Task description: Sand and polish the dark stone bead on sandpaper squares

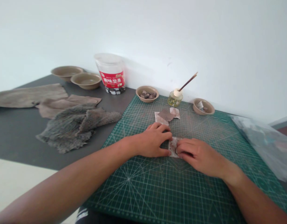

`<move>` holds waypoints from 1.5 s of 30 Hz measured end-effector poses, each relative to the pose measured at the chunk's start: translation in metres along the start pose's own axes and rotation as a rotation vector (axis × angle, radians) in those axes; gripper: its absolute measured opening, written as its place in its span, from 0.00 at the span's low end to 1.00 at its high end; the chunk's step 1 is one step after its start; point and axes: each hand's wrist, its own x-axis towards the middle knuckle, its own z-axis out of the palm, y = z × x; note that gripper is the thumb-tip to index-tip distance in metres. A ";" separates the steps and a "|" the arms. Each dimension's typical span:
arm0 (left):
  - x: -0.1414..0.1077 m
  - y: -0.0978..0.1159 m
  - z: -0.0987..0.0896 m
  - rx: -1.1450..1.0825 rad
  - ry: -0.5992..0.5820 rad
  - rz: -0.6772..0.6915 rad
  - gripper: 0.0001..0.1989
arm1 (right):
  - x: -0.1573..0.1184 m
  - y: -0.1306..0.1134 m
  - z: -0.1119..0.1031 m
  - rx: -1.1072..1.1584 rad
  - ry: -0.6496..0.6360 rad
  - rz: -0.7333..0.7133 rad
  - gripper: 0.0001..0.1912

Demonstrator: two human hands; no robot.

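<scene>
A whitish, brown-stained piece point(173, 147) is held flat on the green cutting mat point(138, 186) between both hands: its left edge is touched by the left grip point(168, 145), fingers and thumb apart, its right side covered by the closely bent fingers of the right grip point(179, 149). Just beyond the left grip, small overlapping pieces point(166, 115) are laid.

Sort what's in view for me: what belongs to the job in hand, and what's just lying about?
In the job:
- patch, between left hand and right hand
- mat
- loose patches, probably
- cloths, possibly

Apparently lying about:
- tub
- diffuser
- plastic bag
- empty bowls
</scene>
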 end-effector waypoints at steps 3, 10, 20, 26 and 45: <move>0.000 0.000 0.000 0.006 0.006 0.001 0.22 | 0.001 0.002 0.000 -0.071 0.113 0.068 0.06; 0.000 0.001 -0.001 0.004 0.000 -0.007 0.23 | -0.001 0.002 0.001 -0.024 0.059 0.058 0.06; 0.000 0.001 -0.001 0.001 -0.009 -0.005 0.23 | -0.003 0.004 -0.002 -0.021 0.057 0.069 0.07; 0.000 0.001 -0.001 -0.005 -0.005 -0.004 0.21 | -0.001 0.001 0.004 -0.050 0.147 0.088 0.07; -0.001 0.000 0.000 -0.001 0.008 0.015 0.21 | -0.002 -0.004 0.006 -0.039 0.056 -0.073 0.09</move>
